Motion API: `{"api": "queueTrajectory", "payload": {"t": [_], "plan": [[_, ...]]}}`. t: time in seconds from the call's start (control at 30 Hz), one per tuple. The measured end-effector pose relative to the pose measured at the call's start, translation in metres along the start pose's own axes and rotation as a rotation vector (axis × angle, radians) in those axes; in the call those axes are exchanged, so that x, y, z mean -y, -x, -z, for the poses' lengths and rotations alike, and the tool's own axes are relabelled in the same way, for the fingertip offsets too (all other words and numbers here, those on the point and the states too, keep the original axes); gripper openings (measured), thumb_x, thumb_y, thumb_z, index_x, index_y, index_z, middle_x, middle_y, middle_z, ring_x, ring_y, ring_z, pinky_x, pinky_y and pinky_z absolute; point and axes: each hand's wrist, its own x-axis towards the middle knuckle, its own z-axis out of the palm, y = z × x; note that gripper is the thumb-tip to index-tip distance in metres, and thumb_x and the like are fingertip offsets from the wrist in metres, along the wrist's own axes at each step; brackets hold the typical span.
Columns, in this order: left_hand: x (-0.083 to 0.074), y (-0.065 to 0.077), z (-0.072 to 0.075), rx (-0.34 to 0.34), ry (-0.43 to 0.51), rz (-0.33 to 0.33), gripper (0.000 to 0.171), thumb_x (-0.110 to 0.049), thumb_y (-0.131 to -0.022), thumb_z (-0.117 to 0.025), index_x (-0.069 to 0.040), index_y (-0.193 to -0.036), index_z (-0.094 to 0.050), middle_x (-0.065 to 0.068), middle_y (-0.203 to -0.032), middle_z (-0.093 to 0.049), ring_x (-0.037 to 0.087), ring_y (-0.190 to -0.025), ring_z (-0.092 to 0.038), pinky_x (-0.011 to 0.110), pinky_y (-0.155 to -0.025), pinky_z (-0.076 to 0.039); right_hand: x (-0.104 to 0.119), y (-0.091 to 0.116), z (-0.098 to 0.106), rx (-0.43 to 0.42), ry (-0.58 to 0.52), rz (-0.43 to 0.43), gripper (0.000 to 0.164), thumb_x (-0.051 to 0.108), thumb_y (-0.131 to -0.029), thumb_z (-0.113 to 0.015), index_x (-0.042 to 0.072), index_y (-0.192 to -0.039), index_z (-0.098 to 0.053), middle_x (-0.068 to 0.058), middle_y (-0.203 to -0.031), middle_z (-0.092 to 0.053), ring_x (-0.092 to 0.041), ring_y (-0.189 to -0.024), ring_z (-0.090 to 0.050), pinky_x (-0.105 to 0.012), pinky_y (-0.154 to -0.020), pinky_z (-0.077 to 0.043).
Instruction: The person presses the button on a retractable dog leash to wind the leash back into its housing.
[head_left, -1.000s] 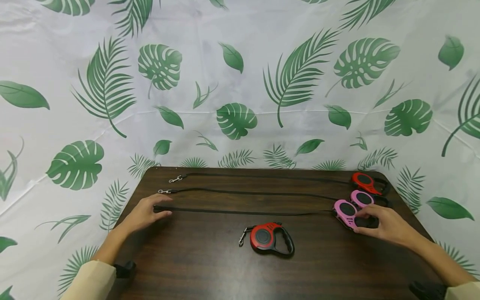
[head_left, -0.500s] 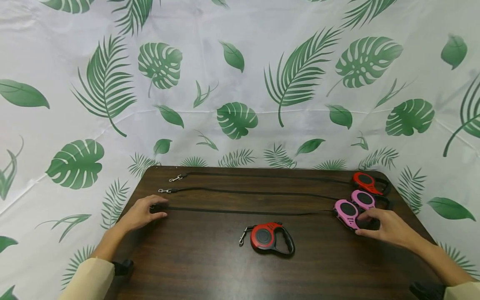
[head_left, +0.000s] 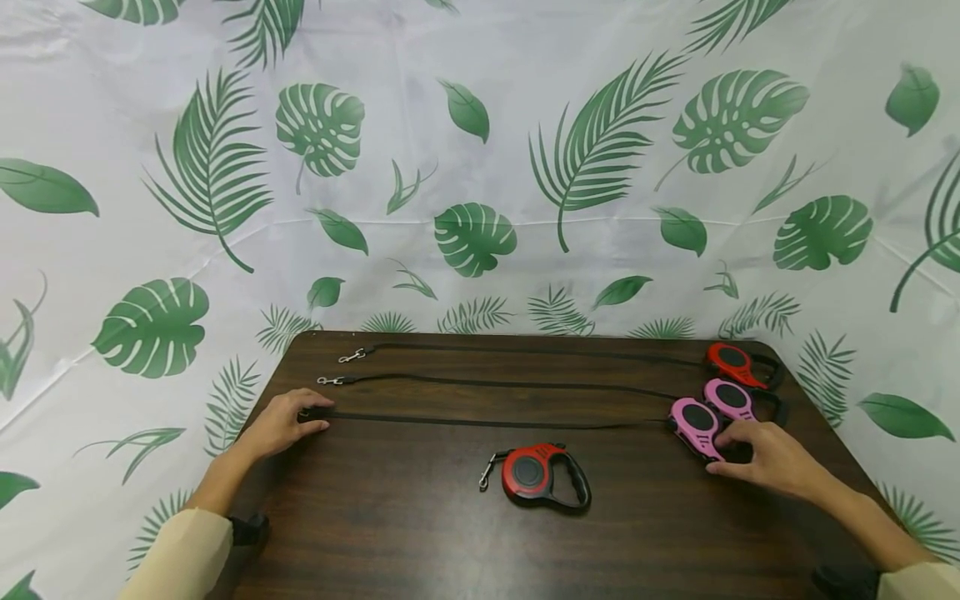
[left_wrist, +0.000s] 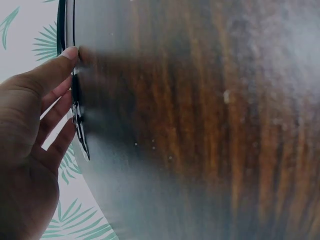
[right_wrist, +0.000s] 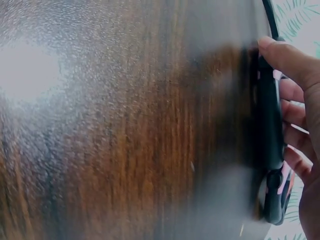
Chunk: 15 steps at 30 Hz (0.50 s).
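Note:
On the right, my right hand (head_left: 772, 458) holds a pink retractable dog leash (head_left: 696, 421) by its black handle (right_wrist: 270, 115), thumb on the near side and fingers behind. Its black strap (head_left: 480, 424) runs left across the table to my left hand (head_left: 279, 425). There the thumb and fingers curl around the clip end, with the metal clip (left_wrist: 77, 120) by the fingertips in the left wrist view. Behind it lie a second pink leash (head_left: 729, 400) and a red leash (head_left: 729, 361), straps drawn out leftward. A red leash with black grip (head_left: 528, 473) lies retracted in front.
The dark wooden table (head_left: 420, 533) ends at a leaf-printed white cloth (head_left: 480, 150) behind. Two silver clips, the upper clip (head_left: 351, 356) and the lower clip (head_left: 330, 381), lie at the back left beyond my left hand.
My left hand has shifted a little to the left, along with the strap's end. My right hand stays at the front pink leash, nearly still.

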Motion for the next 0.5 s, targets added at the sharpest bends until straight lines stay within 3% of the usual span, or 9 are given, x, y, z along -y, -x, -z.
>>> {"api": "queueTrajectory", "payload": {"t": [0.23,0.5], "plan": [[0.0072,-0.0009,0.0001,-0.015,0.004,-0.057,0.025,0.0,-0.079,-0.09,-0.002,-0.102,-0.08,0.009,-0.096,-0.077,0.032,-0.09,-0.074,0.05,-0.077,-0.059,0.0,0.0012,-0.0031,-0.025,0.002,0.013,0.032,0.035,-0.07,-0.1,0.024,-0.088,-0.076,0.019,-0.085,-0.071,0.004,-0.076,-0.063,-0.031,-0.065,-0.059],[0.0088,0.0008,0.0069,-0.005,0.008,-0.027,0.023,0.004,-0.08,-0.087,-0.001,-0.102,-0.08,0.01,-0.096,-0.077,0.033,-0.089,-0.074,0.052,-0.077,-0.059,0.0013,0.0,-0.0014,0.025,0.004,-0.011,0.031,0.037,-0.073,-0.098,0.021,-0.09,-0.078,0.016,-0.086,-0.074,0.004,-0.076,-0.063,-0.033,-0.066,-0.06]]}}
